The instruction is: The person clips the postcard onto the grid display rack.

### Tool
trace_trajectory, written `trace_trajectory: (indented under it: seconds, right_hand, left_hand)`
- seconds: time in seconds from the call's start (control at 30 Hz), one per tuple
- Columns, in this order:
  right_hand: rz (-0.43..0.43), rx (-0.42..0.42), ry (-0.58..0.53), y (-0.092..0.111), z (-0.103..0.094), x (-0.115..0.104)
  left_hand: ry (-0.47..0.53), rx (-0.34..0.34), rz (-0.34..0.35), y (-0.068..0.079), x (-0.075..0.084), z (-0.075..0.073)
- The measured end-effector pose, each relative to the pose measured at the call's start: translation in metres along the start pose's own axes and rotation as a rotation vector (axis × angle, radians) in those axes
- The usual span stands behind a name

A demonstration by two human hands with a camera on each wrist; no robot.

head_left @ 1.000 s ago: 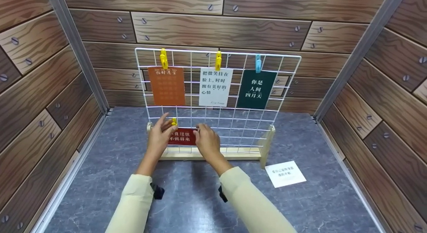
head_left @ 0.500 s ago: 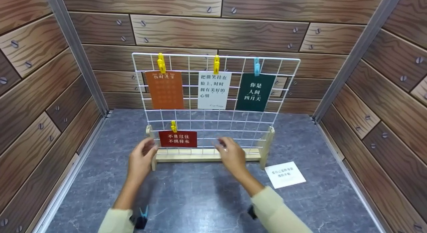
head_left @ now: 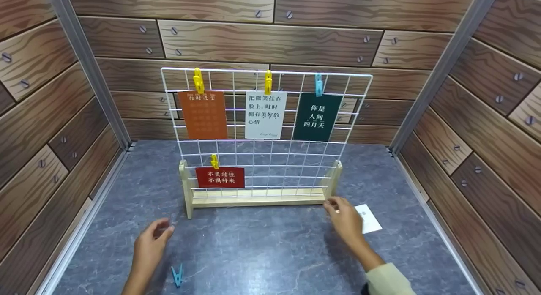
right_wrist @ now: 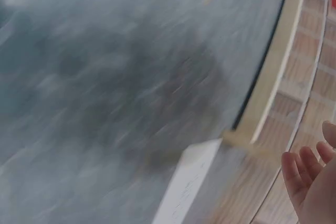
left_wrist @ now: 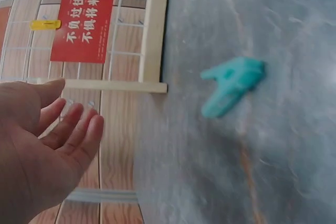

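Observation:
My left hand [head_left: 148, 244], fingers loosely bent and holding nothing, hovers over the grey surface left of the rack. Near it lies a blue clothespin [head_left: 177, 275], which the left wrist view shows as a teal clothespin [left_wrist: 233, 85] on its side. My right hand [head_left: 347, 219], also holding nothing, is over the left part of a white card [head_left: 369, 219] and hides most of its print. A red card [head_left: 219, 177] hangs low on the white wire grid [head_left: 270, 153], clipped by a small yellow clothespin [head_left: 214, 161].
Along the grid's top hang an orange card [head_left: 203, 117] and a white printed card [head_left: 265, 117], both on yellow clothespins, and a dark green card [head_left: 317, 117] on a blue one. A wooden base [head_left: 258, 198] bears the grid. Wood-patterned walls [head_left: 270, 41] enclose three sides.
Both hands have let go of the red card and its clothespin, which stay on the grid. The left hand has moved down and left, the right hand rightward to the white card.

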State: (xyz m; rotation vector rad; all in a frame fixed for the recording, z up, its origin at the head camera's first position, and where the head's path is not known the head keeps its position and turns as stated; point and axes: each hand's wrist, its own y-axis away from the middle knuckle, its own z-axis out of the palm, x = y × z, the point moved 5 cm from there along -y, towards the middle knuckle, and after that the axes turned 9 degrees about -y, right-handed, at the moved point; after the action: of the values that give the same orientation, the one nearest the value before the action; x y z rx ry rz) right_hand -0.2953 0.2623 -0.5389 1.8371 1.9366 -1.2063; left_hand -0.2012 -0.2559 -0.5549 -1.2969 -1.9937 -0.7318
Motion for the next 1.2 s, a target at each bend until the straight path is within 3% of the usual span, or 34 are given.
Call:
trace_trajectory:
  seconds: [0.23,0.37,0.53,0.77,0.97,1.2]
  right_hand:
    - [0.121,-0.026,0.100,0.007,-0.027,0.054]
    - [0.246,-0.089,0.150,0.012,-0.038,0.084]
    - [0.334,-0.142,0.196,0.018,-0.044,0.109]
    - [0.385,-0.206,0.248,0.022,-0.042,0.120]
    - [0.414,-0.245,0.267,0.020,-0.039,0.118]
    - [0.424,-0.250,0.256,0.019,-0.044,0.115]
  left_hand:
    - [-0.199,-0.092,-0.125,0.011,-0.029,0.001]
    - [-0.300,-0.169,-0.161,0.022,-0.043,0.004]
    - [-0.381,-0.237,-0.182,0.032,-0.055,0.011]
    - [-0.460,-0.299,-0.176,0.039,-0.060,0.026]
    - [-0.495,-0.344,-0.144,0.037,-0.053,0.039]
    - [-0.521,-0.314,-0.061,0.037,-0.040,0.055]
